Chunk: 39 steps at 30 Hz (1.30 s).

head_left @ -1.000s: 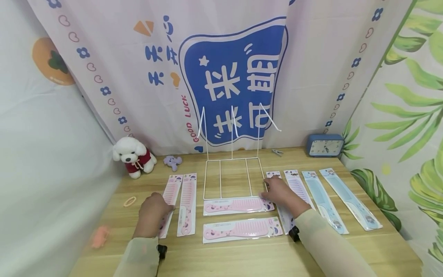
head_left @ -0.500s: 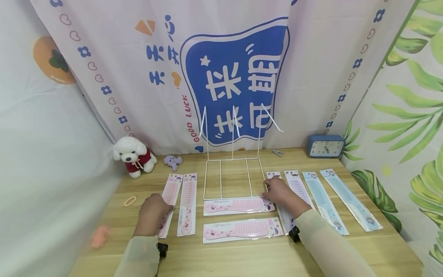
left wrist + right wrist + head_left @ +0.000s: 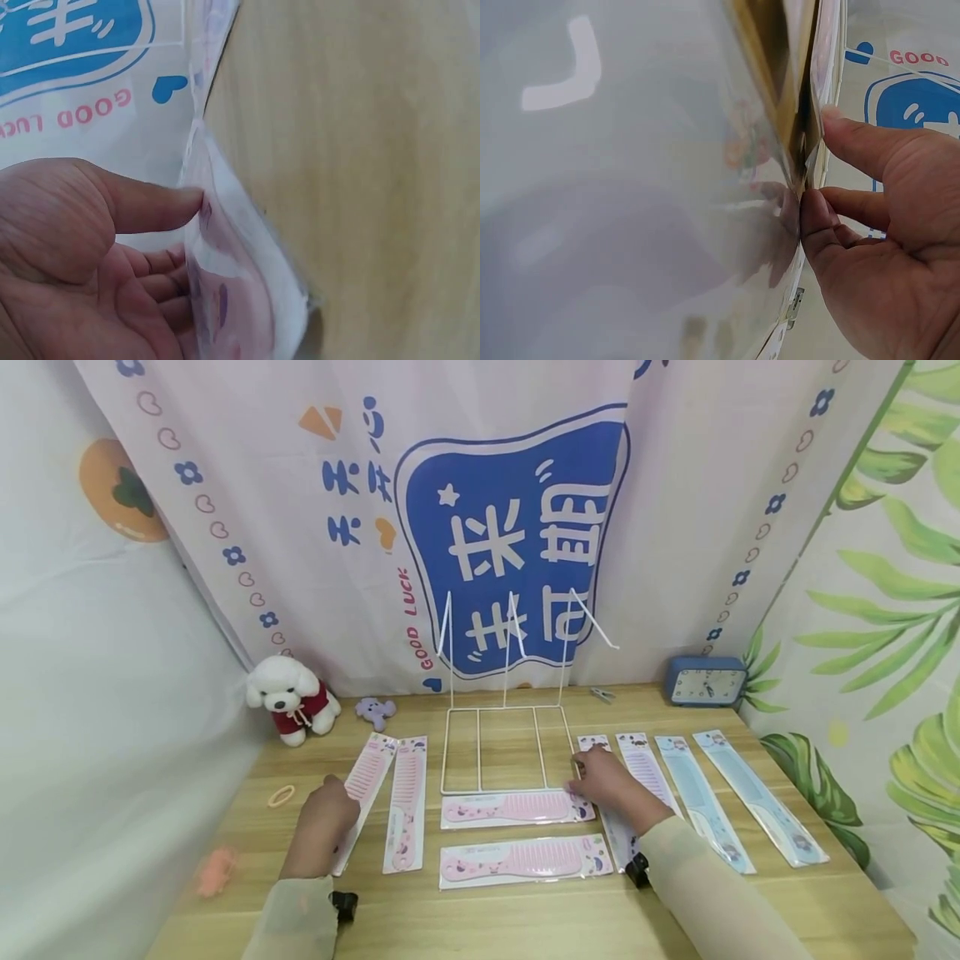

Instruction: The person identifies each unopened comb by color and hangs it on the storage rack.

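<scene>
Both hands [image 3: 324, 817] [image 3: 609, 779] — pinching packaged combs [image 3: 365, 781] [image 3: 609, 835].

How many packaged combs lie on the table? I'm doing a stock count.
8: two pink at left, two pink crosswise in the middle, two pink and two blue at right.

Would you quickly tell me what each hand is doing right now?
Left hand: pinching a packaged pink comb.
Right hand: pinching another comb pack.

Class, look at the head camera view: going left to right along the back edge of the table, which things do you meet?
Toy dog → small purple toy → white wire rack → clip → blue clock.
</scene>
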Each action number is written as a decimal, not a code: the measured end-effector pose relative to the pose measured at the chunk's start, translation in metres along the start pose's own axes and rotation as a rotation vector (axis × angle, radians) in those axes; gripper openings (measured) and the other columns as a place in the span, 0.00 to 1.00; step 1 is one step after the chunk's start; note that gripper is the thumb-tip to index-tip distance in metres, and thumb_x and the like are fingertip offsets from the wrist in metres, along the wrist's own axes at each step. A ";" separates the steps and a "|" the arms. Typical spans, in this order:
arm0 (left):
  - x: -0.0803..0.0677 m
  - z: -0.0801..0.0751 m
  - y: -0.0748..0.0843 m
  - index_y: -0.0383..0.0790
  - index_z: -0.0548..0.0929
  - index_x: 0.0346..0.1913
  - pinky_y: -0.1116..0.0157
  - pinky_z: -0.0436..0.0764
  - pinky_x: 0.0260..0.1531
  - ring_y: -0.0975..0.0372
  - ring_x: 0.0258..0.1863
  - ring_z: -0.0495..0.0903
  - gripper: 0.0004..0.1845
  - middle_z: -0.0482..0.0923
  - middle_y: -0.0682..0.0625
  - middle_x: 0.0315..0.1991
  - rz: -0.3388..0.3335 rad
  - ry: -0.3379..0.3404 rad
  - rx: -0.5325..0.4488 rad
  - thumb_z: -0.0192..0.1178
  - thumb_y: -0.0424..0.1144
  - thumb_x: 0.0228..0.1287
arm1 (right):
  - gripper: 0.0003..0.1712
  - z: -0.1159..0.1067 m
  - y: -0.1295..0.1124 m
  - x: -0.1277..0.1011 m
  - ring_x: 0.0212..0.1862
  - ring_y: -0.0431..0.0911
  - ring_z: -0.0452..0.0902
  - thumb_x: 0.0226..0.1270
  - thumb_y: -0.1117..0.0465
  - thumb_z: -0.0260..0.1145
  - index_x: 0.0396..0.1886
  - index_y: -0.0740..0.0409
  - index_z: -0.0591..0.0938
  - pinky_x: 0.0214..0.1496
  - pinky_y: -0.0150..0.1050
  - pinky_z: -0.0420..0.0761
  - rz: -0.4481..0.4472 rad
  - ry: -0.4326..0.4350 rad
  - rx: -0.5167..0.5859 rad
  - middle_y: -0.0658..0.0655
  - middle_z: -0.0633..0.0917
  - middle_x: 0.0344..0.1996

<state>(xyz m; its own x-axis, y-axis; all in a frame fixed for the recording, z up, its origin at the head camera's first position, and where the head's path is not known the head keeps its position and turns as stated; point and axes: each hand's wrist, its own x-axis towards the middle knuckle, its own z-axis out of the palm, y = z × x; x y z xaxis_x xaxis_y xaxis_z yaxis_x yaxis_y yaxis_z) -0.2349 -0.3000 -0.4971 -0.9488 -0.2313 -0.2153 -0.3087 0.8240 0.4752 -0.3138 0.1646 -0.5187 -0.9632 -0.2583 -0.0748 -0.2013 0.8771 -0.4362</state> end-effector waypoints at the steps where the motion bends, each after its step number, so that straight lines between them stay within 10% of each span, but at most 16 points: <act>1: 0.001 -0.001 -0.001 0.12 0.56 0.76 0.45 0.90 0.41 0.36 0.47 0.83 0.36 0.77 0.15 0.58 0.003 0.001 -0.019 0.48 0.30 0.71 | 0.34 0.001 0.000 0.000 0.60 0.61 0.84 0.69 0.56 0.80 0.68 0.71 0.83 0.68 0.59 0.84 -0.001 0.000 -0.003 0.73 0.86 0.58; 5: 0.005 -0.008 -0.004 0.24 0.63 0.77 0.57 0.85 0.26 0.41 0.41 0.82 0.34 0.77 0.19 0.60 0.017 0.010 -0.114 0.46 0.26 0.67 | 0.33 0.001 0.001 -0.001 0.61 0.62 0.84 0.68 0.57 0.80 0.67 0.70 0.84 0.68 0.58 0.84 -0.010 0.004 -0.011 0.70 0.88 0.55; 19: 0.001 -0.034 0.020 0.46 0.67 0.77 0.60 0.81 0.53 0.45 0.60 0.82 0.23 0.82 0.32 0.65 0.305 -0.009 -0.461 0.50 0.32 0.85 | 0.29 -0.002 0.000 -0.001 0.56 0.60 0.84 0.68 0.57 0.80 0.62 0.69 0.86 0.63 0.57 0.86 -0.024 0.011 -0.025 0.67 0.89 0.49; 30: -0.017 -0.034 0.055 0.37 0.66 0.68 0.62 0.85 0.59 0.58 0.61 0.82 0.17 0.78 0.35 0.65 0.587 -0.107 -0.742 0.54 0.31 0.85 | 0.21 0.000 0.001 0.000 0.47 0.54 0.82 0.68 0.56 0.80 0.54 0.64 0.88 0.52 0.53 0.86 -0.033 0.014 -0.056 0.58 0.87 0.38; 39: -0.020 -0.034 0.074 0.32 0.65 0.67 0.67 0.86 0.55 0.63 0.55 0.83 0.17 0.78 0.36 0.60 0.629 -0.124 -0.795 0.52 0.26 0.84 | 0.27 0.000 0.000 -0.001 0.48 0.54 0.83 0.67 0.57 0.81 0.60 0.67 0.87 0.57 0.55 0.86 -0.013 0.010 -0.029 0.62 0.90 0.43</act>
<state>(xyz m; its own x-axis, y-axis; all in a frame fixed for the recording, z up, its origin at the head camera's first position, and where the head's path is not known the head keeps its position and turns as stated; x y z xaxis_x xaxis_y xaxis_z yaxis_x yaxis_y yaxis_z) -0.2412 -0.2516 -0.4287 -0.9546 0.2176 0.2036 0.2452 0.1850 0.9516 -0.3132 0.1645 -0.5181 -0.9621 -0.2658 -0.0606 -0.2186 0.8851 -0.4109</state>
